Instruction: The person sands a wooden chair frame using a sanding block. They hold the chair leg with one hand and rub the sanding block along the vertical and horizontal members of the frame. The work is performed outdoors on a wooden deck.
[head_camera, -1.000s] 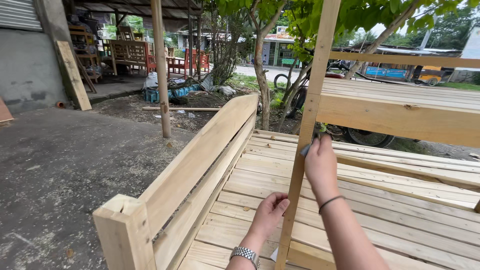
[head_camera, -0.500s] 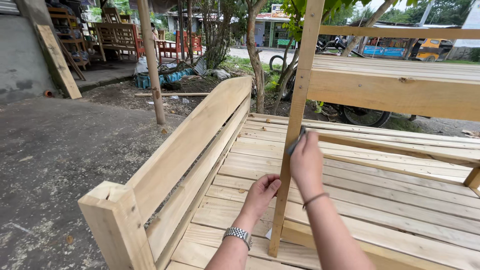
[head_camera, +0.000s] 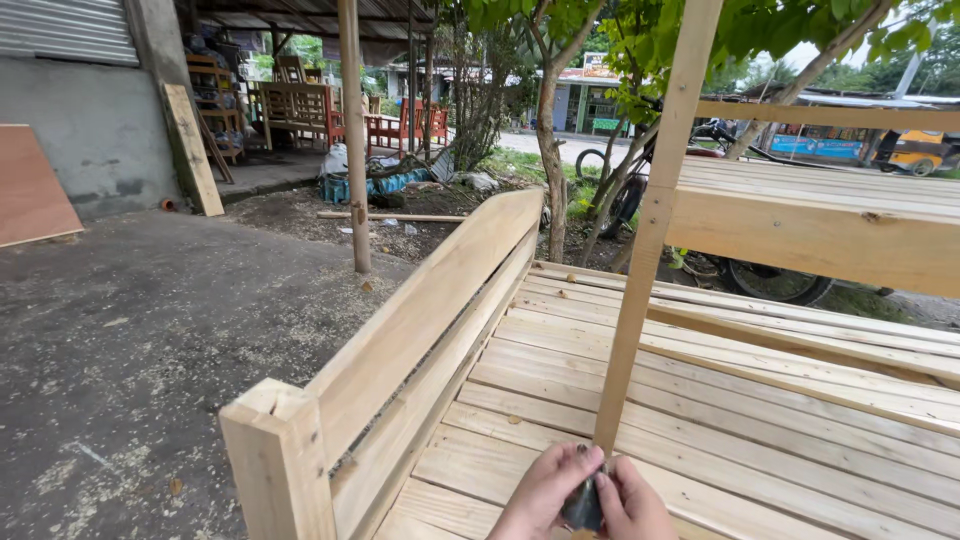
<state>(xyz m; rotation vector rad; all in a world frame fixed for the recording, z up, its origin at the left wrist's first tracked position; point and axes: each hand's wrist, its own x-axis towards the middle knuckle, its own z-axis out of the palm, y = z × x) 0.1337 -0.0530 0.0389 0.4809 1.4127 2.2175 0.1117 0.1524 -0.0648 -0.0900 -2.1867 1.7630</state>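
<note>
Both hands pinched on dark scrap beside upright slat

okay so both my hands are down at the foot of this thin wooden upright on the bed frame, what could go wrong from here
1. The thin upright leans and looks slender; a push at its foot could shift or crack it.
2. Your left hand and right hand pinch a small dark object close against the raw slats, so splinters or pinched fingers seem possible.
3. The upper platform may rest on that upright and could wobble.

Right hand sliding down upright slat, joining left hand at slat's foot; both grips pinching small dark piece.
</note>
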